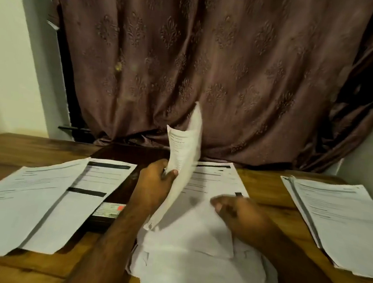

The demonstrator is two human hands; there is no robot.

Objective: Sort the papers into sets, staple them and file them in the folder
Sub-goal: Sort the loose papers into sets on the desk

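Note:
My left hand (157,183) grips a printed sheet (182,159) by its edge and holds it upright and curled above the table. My right hand (240,213), blurred, lies with fingers extended on a loose pile of white papers (199,269) near the front edge. Another printed sheet (217,179) lies flat behind the pile. Two overlapping sheets (32,196) lie at the left, one partly over a dark folder (131,156). A stack of printed papers (342,222) sits at the right.
The wooden table (30,148) stands against a brown patterned curtain (200,62). A pale wall (3,53) is at the left. A small label with a red mark (110,210) shows on the dark folder's near end.

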